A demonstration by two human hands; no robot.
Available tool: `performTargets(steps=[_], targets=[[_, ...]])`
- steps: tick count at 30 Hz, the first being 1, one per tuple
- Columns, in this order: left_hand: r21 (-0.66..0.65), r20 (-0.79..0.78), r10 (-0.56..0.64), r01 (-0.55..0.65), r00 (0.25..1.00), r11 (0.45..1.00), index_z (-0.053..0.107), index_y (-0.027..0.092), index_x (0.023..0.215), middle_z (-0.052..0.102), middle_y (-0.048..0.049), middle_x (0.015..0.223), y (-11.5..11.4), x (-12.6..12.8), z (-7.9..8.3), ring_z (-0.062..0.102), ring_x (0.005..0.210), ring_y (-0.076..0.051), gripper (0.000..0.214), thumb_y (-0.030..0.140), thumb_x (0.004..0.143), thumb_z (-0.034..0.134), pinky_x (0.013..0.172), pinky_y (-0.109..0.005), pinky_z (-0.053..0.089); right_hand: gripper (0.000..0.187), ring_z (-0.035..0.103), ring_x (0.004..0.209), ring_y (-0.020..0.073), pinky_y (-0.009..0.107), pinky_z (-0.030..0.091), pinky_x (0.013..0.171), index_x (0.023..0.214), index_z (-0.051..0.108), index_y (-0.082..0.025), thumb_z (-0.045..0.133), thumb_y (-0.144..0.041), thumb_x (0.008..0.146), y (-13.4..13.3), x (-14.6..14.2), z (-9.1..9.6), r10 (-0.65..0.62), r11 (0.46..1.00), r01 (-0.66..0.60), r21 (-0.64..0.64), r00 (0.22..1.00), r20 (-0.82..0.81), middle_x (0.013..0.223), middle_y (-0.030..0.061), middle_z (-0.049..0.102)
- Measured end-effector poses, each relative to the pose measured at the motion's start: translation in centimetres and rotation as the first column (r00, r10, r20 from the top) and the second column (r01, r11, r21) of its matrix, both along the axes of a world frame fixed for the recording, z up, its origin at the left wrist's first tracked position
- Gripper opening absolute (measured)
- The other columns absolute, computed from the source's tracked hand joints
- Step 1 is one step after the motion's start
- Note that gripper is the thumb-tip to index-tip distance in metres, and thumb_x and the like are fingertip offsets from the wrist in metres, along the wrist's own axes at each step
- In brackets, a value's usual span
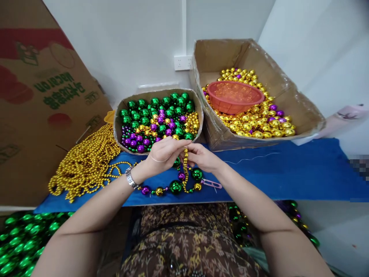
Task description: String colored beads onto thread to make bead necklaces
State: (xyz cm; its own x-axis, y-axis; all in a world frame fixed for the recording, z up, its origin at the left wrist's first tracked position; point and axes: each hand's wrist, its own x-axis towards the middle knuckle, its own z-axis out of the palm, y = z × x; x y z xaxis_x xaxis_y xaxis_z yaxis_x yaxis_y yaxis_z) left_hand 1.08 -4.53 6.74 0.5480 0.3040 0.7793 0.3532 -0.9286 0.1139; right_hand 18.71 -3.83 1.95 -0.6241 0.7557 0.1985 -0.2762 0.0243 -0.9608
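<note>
My left hand [165, 154], with a silver watch [131, 177] on its wrist, is closed, fingertips pinched at the top of a bead string [175, 187]. My right hand [204, 157] meets it there, thumb and fingers closed around the same string. Small gold beads [186, 165] hang down between the hands. Lower down, larger green, purple and gold balls of the string curve across the blue tabletop [248, 181]. A thin thread crosses the back of my left hand. Beside the string lies a pink looped clip-like piece [212, 184]. The fingertips partly hide what they pinch.
Behind my hands stands a box [115, 132] of green, purple and gold beads. At right, a larger carton [305, 115] holds gold beads and a red basket [235, 107]. Gold bead strands [83, 165] pile up at left beside a tall carton [34, 107]. Green balls [25, 238] lie below.
</note>
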Motion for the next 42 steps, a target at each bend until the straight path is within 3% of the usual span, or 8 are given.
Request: performTargets(steps=[8,13,17,20,25,30,36,42], targets=[[0.034,-0.088,0.170,-0.168,0.981,0.985,0.065,0.018,0.097,0.071,-0.0052,0.084,0.5,-1.3,-1.5,0.064,0.072,-0.012,0.012,0.018,0.091,0.054,0.066,-0.024,0.051,0.019,0.044,0.051,0.0037,0.018,0.033,0.047,0.081,0.054,-0.018,0.053,-0.034,0.089,-0.7,1.4,1.6,-0.151,0.980,0.135,0.147,0.983,0.102,0.069,-0.0049,0.052],[-0.299,-0.064,0.311,-0.316,0.948,0.901,0.062,0.017,0.077,0.064,-0.0037,0.068,-0.3,-2.8,-1.5,0.057,0.064,-0.013,0.017,0.025,0.090,0.054,0.061,-0.026,0.047,0.017,0.046,0.051,0.0046,0.018,0.035,0.049,0.078,0.056,-0.016,0.053,-0.030,0.088,-0.3,3.2,0.7,-0.283,0.938,0.203,0.281,0.916,0.283,0.067,-0.0036,0.056],[-0.802,0.205,0.280,-0.003,0.938,0.597,0.060,0.016,0.078,0.060,-0.0006,0.065,-1.3,-2.8,-1.6,0.053,0.055,-0.009,0.023,0.034,0.090,0.054,0.052,-0.020,0.045,0.013,0.052,0.049,0.0047,0.017,0.038,0.048,0.081,0.057,-0.017,0.056,-0.028,0.087,-0.6,3.1,-0.5,-0.305,0.947,0.234,0.218,0.866,0.395,0.072,-0.0013,0.065],[-0.860,0.456,0.326,0.317,0.828,0.399,0.063,0.015,0.082,0.062,-0.0015,0.068,-1.8,-1.9,-1.4,0.052,0.052,-0.007,0.021,0.036,0.086,0.062,0.047,-0.018,0.043,0.020,0.058,0.050,0.0043,0.016,0.042,0.045,0.080,0.051,-0.018,0.061,-0.035,0.084,-1.0,2.1,-1.2,-0.202,0.970,0.227,-0.092,0.954,0.221,0.092,0.0041,0.072],[-0.797,0.603,0.395,0.546,0.693,0.259,0.057,0.015,0.070,0.072,-0.0072,0.094,-1.6,-0.8,-1.1,0.050,0.046,-0.004,0.025,0.033,0.076,0.073,0.036,-0.016,0.038,0.029,0.056,0.047,0.0032,0.015,0.046,0.044,0.079,0.049,-0.020,0.074,-0.033,0.074,-1.3,1.2,-1.7,-0.212,0.877,0.156,-0.455,0.974,-0.075,0.082,-0.0009,0.070],[-0.795,0.602,0.350,0.580,0.717,0.179,0.053,0.016,0.064,0.071,-0.0056,0.075,-1.2,-1.2,-1.5,0.051,0.044,-0.005,0.030,0.036,0.081,0.068,0.035,-0.015,0.037,0.029,0.050,0.047,0.0041,0.015,0.042,0.047,0.089,0.051,-0.022,0.074,-0.029,0.073,-1.2,1.4,-1.2,-0.260,0.846,0.137,-0.515,0.950,-0.174,0.060,-0.0106,0.054],[-0.771,0.633,0.273,0.622,0.724,0.137,0.054,0.014,0.062,0.071,-0.0071,0.079,-1.0,-1.2,-1.1,0.054,0.052,-0.007,0.036,0.042,0.081,0.068,0.042,-0.018,0.040,0.023,0.055,0.069,0.0115,0.025,0.044,0.067,0.096,0.063,-0.022,0.053,-0.042,0.091,-1.1,2.3,0.0,-0.409,0.911,0.379,0.162,0.881,0.237,0.070,-0.0026,0.056],[-0.753,0.583,0.084,0.499,0.808,0.429,0.059,0.017,0.067,0.067,-0.0044,0.070,-0.8,0.0,0.7,0.065,0.083,-0.016,0.029,0.038,0.086,0.065,0.077,-0.029,0.053,0.034,0.053,0.081,0.0173,0.032,0.043,0.076,0.080,0.065,-0.018,0.042,-0.037,0.097,-1.0,2.2,1.4,-0.676,0.613,0.226,0.757,0.646,0.355,0.080,0.0048,0.054]])
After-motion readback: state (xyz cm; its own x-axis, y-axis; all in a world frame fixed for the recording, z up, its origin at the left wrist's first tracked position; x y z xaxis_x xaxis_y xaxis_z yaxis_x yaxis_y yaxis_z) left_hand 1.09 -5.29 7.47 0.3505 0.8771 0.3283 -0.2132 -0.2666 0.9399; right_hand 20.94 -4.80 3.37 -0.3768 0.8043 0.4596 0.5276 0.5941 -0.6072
